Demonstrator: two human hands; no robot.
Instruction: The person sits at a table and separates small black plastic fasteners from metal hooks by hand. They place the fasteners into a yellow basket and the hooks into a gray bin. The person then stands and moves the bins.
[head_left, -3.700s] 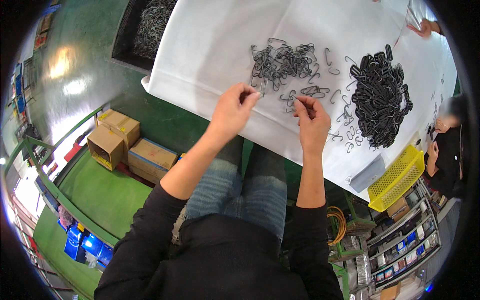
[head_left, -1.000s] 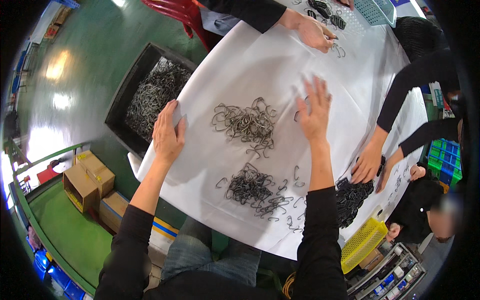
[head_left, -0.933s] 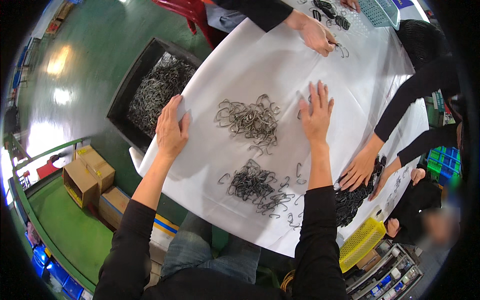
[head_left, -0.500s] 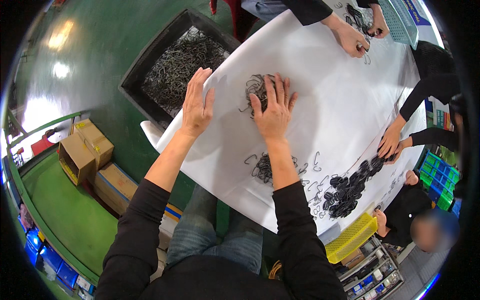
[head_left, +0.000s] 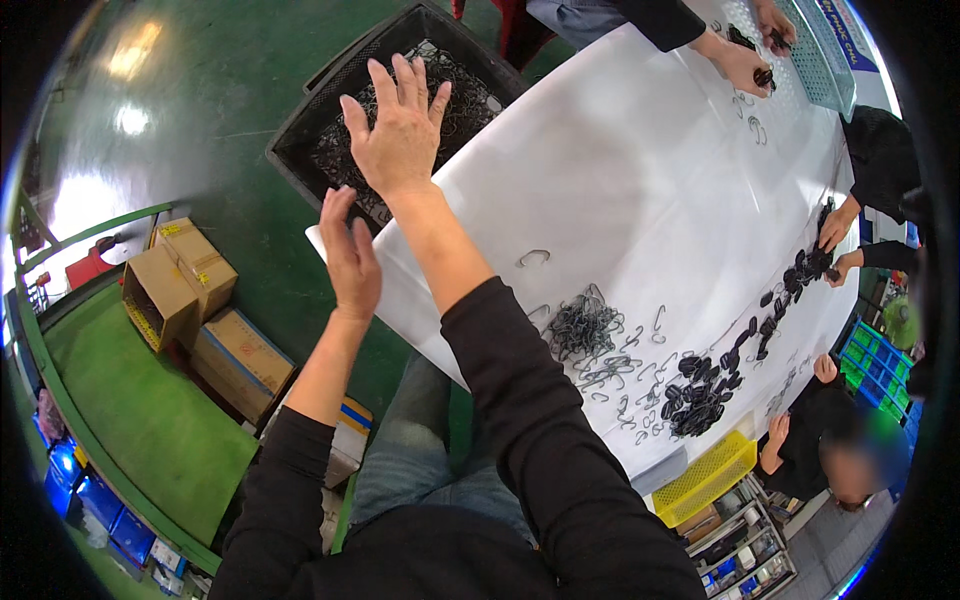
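Over the black plastic crate at the table's far left edge, my right hand is open with its fingers spread and nothing in it. Inside the crate lie many bent wire hooks. My left hand is beside the crate's near corner, just off the table edge, fingers stretched and empty. On the white-covered table there is a heap of grey wire hooks, with loose ones scattered to its right. A single hook lies apart from the heap.
Black oval pieces form a line toward a co-worker's hands at the right. Another person's hand holds dark pieces near a light-blue basket. A yellow basket sits at the near edge; cardboard boxes stand left.
The small hook pile under my right hand has left the tabletop. My right hand has moved left over the crate, and my left hand has dropped lower beside it.
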